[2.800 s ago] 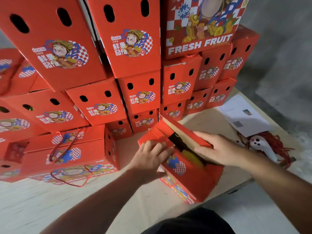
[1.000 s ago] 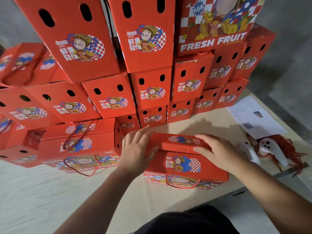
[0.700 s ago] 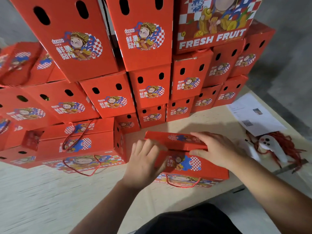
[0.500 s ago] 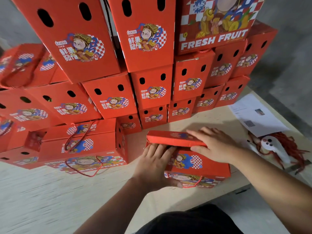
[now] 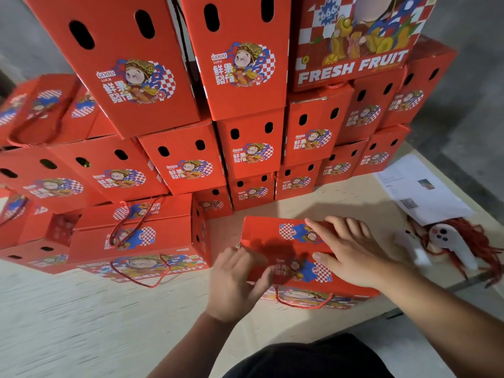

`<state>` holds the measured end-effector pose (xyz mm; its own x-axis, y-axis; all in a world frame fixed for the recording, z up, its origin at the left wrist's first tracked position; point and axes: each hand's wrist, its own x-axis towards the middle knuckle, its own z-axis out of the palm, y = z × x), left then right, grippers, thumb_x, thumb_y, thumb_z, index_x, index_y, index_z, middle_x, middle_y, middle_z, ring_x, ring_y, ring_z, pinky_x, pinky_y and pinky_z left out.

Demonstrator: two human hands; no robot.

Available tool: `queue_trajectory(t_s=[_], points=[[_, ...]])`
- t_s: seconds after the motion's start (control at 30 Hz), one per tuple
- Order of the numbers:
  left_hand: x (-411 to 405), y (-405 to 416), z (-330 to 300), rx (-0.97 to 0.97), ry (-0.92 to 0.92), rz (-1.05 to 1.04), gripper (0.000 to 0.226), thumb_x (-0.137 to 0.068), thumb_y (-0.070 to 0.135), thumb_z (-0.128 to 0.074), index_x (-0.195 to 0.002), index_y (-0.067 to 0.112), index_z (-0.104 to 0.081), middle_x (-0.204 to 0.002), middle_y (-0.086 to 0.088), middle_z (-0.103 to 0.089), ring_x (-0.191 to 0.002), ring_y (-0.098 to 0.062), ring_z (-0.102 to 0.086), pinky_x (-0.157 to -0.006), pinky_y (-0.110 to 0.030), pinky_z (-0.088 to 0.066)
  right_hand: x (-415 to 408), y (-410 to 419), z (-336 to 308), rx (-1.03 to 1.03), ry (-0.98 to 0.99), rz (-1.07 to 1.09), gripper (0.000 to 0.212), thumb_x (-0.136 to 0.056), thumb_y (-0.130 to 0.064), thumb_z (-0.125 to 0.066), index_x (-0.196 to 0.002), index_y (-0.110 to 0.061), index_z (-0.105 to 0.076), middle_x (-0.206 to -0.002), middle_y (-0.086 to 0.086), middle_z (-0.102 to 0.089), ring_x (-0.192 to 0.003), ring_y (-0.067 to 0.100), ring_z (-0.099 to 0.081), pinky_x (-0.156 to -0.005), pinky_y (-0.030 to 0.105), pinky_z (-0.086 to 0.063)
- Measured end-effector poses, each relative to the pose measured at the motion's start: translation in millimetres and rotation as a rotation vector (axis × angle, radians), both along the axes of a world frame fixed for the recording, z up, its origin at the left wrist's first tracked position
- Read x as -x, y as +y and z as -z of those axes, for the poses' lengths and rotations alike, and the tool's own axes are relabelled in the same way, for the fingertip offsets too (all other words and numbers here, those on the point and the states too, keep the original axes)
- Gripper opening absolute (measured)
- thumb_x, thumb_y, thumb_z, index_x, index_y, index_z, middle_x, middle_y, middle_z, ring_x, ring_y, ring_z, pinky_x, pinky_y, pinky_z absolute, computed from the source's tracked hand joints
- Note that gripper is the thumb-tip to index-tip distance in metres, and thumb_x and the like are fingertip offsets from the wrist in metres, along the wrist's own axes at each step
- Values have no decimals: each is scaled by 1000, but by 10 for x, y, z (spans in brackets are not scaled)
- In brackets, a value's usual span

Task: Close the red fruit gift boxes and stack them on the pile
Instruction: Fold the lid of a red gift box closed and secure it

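A red fruit gift box lies on the wooden board in front of me, its top flaps folded down. My right hand lies flat on the upper flap with straight fingers, pressing it down. My left hand touches the box's left front corner, fingers loosely spread, the thumb against the front face. A red cord handle hangs at the box's front. Behind it rises the pile of red gift boxes, several rows high.
Another closed box with cord handles lies to the left on the wooden board. A sheet of paper, a white tool and a bundle of red cords lie at the right. The board's edge runs near my body.
The box went from open and tilted to lying flat with its flaps folded down. My left hand slid from the front face to the left corner; my right hand stays on the top flap.
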<state>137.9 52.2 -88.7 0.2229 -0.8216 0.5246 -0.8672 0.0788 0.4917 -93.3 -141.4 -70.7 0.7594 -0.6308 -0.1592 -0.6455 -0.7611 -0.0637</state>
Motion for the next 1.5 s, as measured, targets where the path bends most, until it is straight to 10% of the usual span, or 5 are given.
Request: queue_trajectory(t_s=[0.2, 0.7, 1.17, 1.33, 1.5], points=[[-297, -562, -231, -606, -184, 19, 79, -95, 69, -54, -162, 34, -33, -167, 4, -33, -154, -28, -28, -124, -46, -22, -23, 0, -4, -15, 29, 10, 78, -96, -73, -24, -155, -51, 22, -160, 1, -18, -140, 27, -20, -116, 45, -19], [-284, -704, -195, -786, -449, 55, 105, -81, 93, -2, -166, 32, 4, -171, -5, -14, -159, -33, -2, -128, -54, 10, -27, 2, 23, -140, 41, 48, 80, -89, -84, -14, -151, -56, 29, -171, -7, 17, -156, 24, 10, -125, 48, -2], [-396, -569, 29, -538, -536, 68, 117, -71, 95, -48, -166, 35, -17, -173, 6, -13, -160, -35, -11, -128, -58, 1, -74, 153, 97, 190, -231, 289, 76, -88, -78, -44, -145, -30, -50, -127, 0, -57, -117, 27, -51, -97, 44, -40], [-91, -573, 82, -825, 442, -548, 122, -74, 91, -45, -167, 23, -5, -168, -16, -21, -153, -38, -25, -125, -50, -20, -232, 48, -138, -325, -78, 567, 81, -67, -100, -43, -90, -28, -72, -74, -9, -68, -71, 13, -65, -61, 28, -45], [411, -453, 154, -862, 1590, -258, 81, -92, 88, -32, -128, 29, -74, -132, -3, -72, -129, -30, -62, -116, -54, -42, -236, 436, 50, -870, -564, 867, 50, -76, -77, -70, -83, -28, -77, -73, -13, -71, -74, 6, -65, -72, 25, -51]])
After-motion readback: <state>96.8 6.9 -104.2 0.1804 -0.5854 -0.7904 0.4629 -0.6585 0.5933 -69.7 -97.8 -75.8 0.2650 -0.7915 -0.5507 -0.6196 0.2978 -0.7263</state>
